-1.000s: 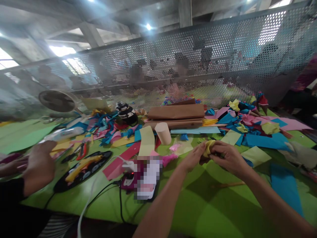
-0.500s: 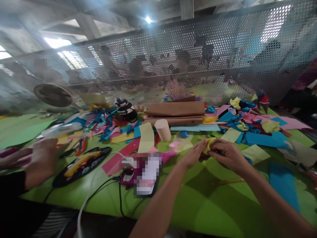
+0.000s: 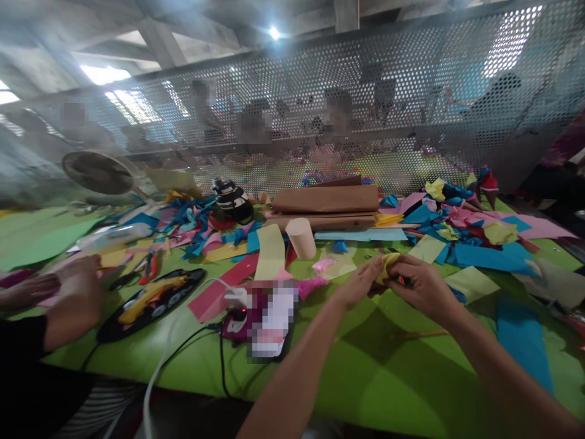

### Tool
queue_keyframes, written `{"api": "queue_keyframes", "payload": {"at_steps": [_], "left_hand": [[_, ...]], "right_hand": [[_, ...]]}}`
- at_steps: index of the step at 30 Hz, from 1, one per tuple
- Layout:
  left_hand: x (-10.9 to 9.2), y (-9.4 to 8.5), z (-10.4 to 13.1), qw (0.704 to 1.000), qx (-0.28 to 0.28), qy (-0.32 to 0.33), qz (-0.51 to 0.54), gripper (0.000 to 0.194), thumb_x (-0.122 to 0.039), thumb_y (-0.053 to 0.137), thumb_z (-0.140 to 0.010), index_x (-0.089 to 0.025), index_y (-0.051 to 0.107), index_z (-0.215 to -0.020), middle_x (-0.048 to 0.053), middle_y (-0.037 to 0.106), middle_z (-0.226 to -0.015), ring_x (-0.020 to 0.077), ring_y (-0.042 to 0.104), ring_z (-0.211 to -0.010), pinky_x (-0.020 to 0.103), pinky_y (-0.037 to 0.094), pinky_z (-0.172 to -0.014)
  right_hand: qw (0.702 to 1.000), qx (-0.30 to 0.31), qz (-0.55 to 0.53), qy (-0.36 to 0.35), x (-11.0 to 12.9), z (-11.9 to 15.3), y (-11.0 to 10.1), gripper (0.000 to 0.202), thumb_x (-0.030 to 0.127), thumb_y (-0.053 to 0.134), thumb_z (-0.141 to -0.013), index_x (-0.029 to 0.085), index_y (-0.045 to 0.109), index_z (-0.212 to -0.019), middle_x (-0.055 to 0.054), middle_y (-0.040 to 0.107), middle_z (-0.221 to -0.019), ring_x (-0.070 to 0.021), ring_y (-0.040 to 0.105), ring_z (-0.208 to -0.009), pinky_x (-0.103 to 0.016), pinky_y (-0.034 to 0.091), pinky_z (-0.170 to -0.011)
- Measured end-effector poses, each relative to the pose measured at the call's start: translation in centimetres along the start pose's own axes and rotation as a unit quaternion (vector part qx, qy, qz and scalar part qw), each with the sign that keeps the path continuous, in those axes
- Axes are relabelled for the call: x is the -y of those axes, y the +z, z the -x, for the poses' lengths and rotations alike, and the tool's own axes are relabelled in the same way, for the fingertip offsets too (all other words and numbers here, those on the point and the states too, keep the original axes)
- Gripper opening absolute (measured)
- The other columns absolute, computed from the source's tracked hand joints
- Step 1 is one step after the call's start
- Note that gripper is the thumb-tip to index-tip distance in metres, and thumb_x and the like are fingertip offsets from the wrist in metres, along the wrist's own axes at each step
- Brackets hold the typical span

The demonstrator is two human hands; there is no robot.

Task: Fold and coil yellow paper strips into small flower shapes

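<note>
A small piece of folded yellow paper (image 3: 387, 267) is gripped between my two hands above the green table. My left hand (image 3: 362, 281) pinches it from the left, with the thumb against the paper. My right hand (image 3: 417, 277) holds its right side, fingers curled round it. Something small and dark shows under the right fingers, too small to name. Below my hands a thin wooden stick (image 3: 423, 335) lies on the table. Pale yellow paper sheets (image 3: 473, 285) and a blue paper strip (image 3: 523, 341) lie to the right.
A phone (image 3: 273, 323) rests beside a purple power bank (image 3: 235, 326) with cables. Further back stand a cream paper roll (image 3: 300, 239), brown paper (image 3: 324, 200) and a black-and-white bottle (image 3: 232, 201). A co-worker's hand (image 3: 80, 286) works at the left, near a black tray (image 3: 107, 332) and scissors (image 3: 148, 268).
My hands stay in nearly the same place; the right fingers have shifted slightly on the yellow paper. At the left, the co-worker's hands have moved a little.
</note>
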State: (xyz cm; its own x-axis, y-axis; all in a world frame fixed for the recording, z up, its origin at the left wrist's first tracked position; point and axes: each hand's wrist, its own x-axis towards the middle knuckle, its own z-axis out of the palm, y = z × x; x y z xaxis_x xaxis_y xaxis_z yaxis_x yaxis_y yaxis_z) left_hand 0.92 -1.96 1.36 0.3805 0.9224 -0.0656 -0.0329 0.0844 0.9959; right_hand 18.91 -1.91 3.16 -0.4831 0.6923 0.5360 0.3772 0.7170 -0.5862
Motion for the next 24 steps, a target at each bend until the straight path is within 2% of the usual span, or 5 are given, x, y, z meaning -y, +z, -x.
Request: {"api": "queue_keyframes", "payload": {"at_steps": [3,7,15,20,24], "left_hand": [[0.10,0.00,-0.07,1.000,-0.007,-0.004,0.007,0.071,-0.083,0.045,-0.083,-0.015,0.060,-0.098,-0.005,0.042,-0.060,0.0075,0.037,-0.048,0.021,0.028,-0.045],[0.18,-0.14,-0.22,1.000,0.013,-0.006,0.022,0.067,-0.081,0.043,-0.086,-0.016,0.057,-0.089,-0.005,0.042,-0.059,0.0068,0.036,-0.045,0.020,0.025,-0.044],[-0.07,-0.14,-0.15,1.000,0.023,-0.006,0.019,0.061,-0.080,0.042,-0.085,-0.019,0.047,-0.077,-0.006,0.041,-0.057,0.0069,0.036,-0.045,0.021,0.026,-0.044],[0.08,-0.07,-0.37,1.000,-0.003,-0.002,-0.001,0.061,-0.078,0.047,-0.085,-0.017,0.054,-0.083,-0.005,0.045,-0.060,0.0079,0.039,-0.048,0.022,0.028,-0.045],[0.34,-0.18,-0.56,1.000,-0.021,0.000,-0.020,0.061,-0.075,0.048,-0.086,-0.015,0.060,-0.092,-0.004,0.046,-0.062,0.0078,0.039,-0.050,0.022,0.028,-0.047]], "right_hand": [[1.000,-0.004,0.014,-0.024,0.04,-0.08,-0.13,0.013,0.011,0.062,-0.087,0.021,0.068,-0.081,-0.006,0.065,-0.093,-0.0196,0.066,-0.086,-0.028,0.052,-0.075],[0.999,0.013,0.014,-0.037,-0.24,-0.09,-0.27,0.016,0.011,0.059,-0.090,0.022,0.069,-0.086,-0.006,0.066,-0.097,-0.0201,0.067,-0.091,-0.029,0.053,-0.079],[0.998,0.027,0.037,-0.051,-0.42,-0.12,-0.66,0.018,0.009,0.057,-0.092,0.021,0.069,-0.086,-0.007,0.064,-0.093,-0.0195,0.064,-0.088,-0.027,0.051,-0.076],[0.997,0.027,0.063,-0.046,-0.42,-0.07,-0.59,0.017,0.011,0.057,-0.092,0.021,0.068,-0.083,-0.007,0.065,-0.091,-0.0212,0.064,-0.088,-0.030,0.051,-0.076],[0.998,0.014,0.065,-0.016,-0.12,0.04,-0.50,0.007,0.016,0.065,-0.089,0.021,0.067,-0.094,-0.007,0.067,-0.095,-0.0219,0.065,-0.088,-0.031,0.051,-0.076]]}}
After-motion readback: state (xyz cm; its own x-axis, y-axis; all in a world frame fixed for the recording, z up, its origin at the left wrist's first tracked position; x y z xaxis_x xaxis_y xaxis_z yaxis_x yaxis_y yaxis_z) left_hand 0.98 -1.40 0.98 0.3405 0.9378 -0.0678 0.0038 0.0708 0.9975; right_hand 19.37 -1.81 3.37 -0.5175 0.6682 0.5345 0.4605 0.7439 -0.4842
